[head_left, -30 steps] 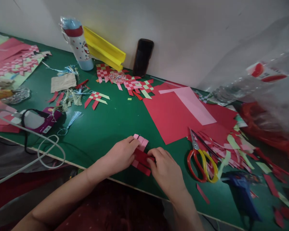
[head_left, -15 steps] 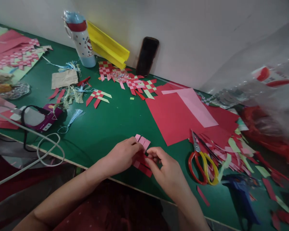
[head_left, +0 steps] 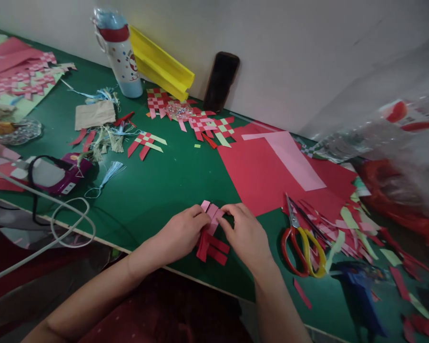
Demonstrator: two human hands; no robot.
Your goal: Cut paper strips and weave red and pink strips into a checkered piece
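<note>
Between my hands is a small weaving of paper strips (head_left: 213,240), pink at its far end and red at its near end, near the table's front edge. My left hand (head_left: 186,227) pinches its left side, hiding part of the woven middle. The thumb and forefinger of my right hand (head_left: 243,231) close on the end of a pink strip (head_left: 216,215) at the upper right. Several red strip ends fan out toward me below the fingers. Right of my right hand lie scissors (head_left: 302,243) with one red and one yellow handle loop.
Red paper sheets (head_left: 257,171) with a pink strip on top lie ahead to the right. Paper scraps (head_left: 357,228) and a blue glue gun (head_left: 361,290) sit at the right. A bottle (head_left: 123,57), phone (head_left: 221,81), finished weavings (head_left: 203,124), tassels (head_left: 110,174) and a cable (head_left: 71,224) surround the workspace.
My right hand has moved up and away from the red strips to a pink strip end. The red strips now show more fully; my left hand keeps its grip.
</note>
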